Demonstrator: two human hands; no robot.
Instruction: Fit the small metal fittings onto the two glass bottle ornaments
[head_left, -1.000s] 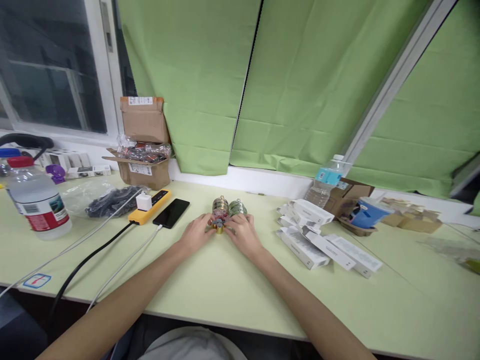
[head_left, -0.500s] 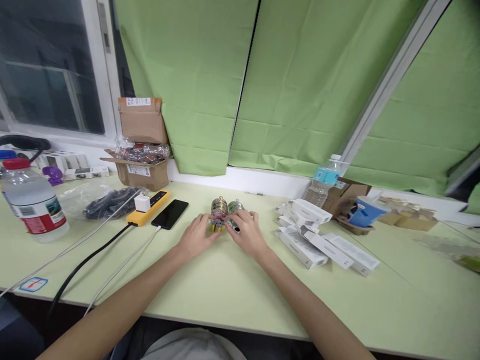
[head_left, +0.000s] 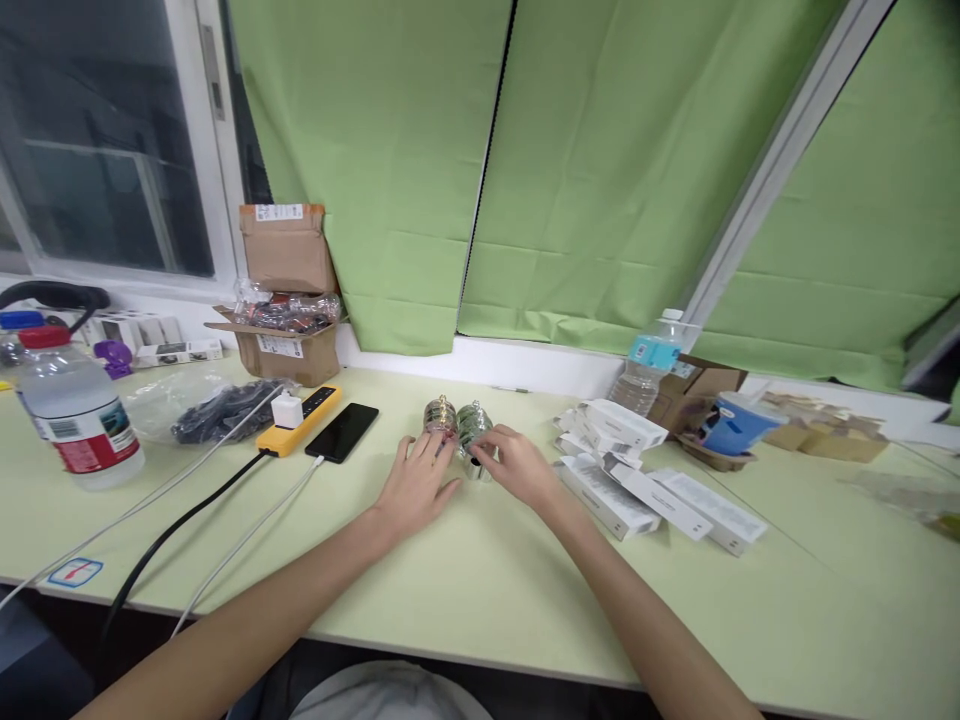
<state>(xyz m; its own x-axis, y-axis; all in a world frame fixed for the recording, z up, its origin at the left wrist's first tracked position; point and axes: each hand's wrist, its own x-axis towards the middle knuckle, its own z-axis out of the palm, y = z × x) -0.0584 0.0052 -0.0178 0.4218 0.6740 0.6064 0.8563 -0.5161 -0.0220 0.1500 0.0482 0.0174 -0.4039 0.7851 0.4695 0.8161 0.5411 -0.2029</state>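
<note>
Two small round ornate jars stand side by side at the back middle of the pale green table (head_left: pixel 465 570): a reddish jar (head_left: pixel 440 417) and a greenish jar (head_left: pixel 473 422). My left hand (head_left: pixel 417 482) lies flat on the table just before the reddish jar, its fingers stretched out and touching the jar's base. My right hand (head_left: pixel 517 463) is to the right of the greenish jar, with thumb and fingers pinched on a small silvery piece (head_left: pixel 474 466) at the jar's foot. What that piece is I cannot make out.
A black phone (head_left: pixel 342 431), a yellow power strip (head_left: pixel 298 411) with a white charger and cables lie to the left. A water bottle (head_left: pixel 71 409) stands far left, cardboard box (head_left: pixel 283 320) behind. White slim boxes (head_left: pixel 637 480), another bottle (head_left: pixel 646 366) and a blue cup (head_left: pixel 727 424) sit right.
Both hands were cupped together round a small gold piece before the jars. Now my left hand has flattened on the table and my right hand has shifted right, pinching a silvery piece.
</note>
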